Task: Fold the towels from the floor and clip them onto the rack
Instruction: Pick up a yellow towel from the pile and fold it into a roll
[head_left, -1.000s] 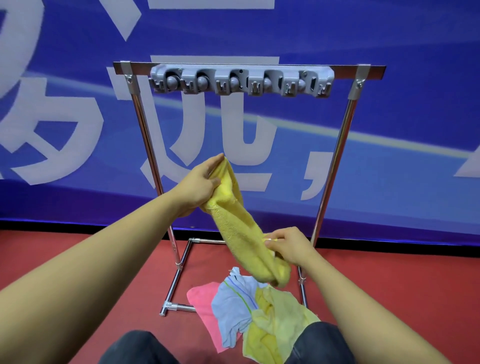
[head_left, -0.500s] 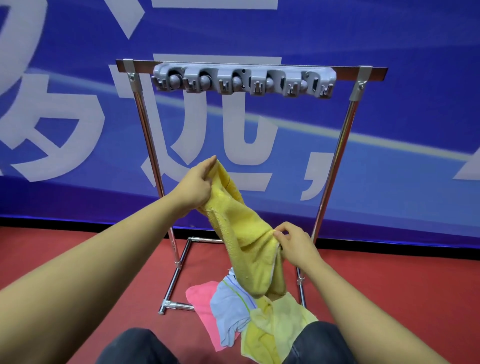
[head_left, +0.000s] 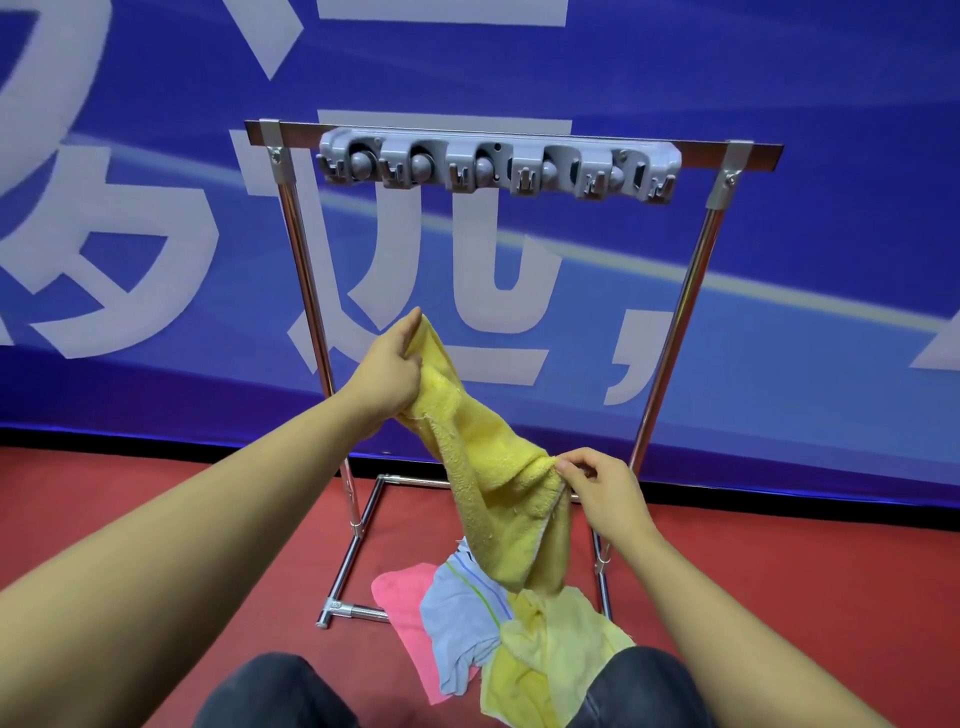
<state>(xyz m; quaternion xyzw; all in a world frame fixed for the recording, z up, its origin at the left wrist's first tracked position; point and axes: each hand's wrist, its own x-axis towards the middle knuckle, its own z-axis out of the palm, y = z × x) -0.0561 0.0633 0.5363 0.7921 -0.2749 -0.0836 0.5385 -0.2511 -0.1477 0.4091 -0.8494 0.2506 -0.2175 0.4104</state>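
Observation:
A yellow towel (head_left: 488, 467) hangs crumpled in the air between my hands, in front of the metal rack (head_left: 306, 291). My left hand (head_left: 387, 371) grips its upper end, fingers curled round the cloth. Lower and to the right, my right hand (head_left: 605, 493) pinches a fold at the towel's edge. The towel's loose end dangles over the pile on the floor. A grey clip bar (head_left: 498, 166) with several clips runs along the rack's top rail; no cloth hangs from it.
On the red floor by the rack's feet lie a pink towel (head_left: 410, 603), a light blue striped one (head_left: 462, 618) and a pale yellow one (head_left: 550, 654). My dark-trousered knees (head_left: 275, 691) frame the bottom edge. A blue banner wall (head_left: 831, 260) stands behind the rack.
My right hand has come up from the towel's lower end and taken a fold higher along its edge. The towel has opened out a little; my left hand has stayed at the top.

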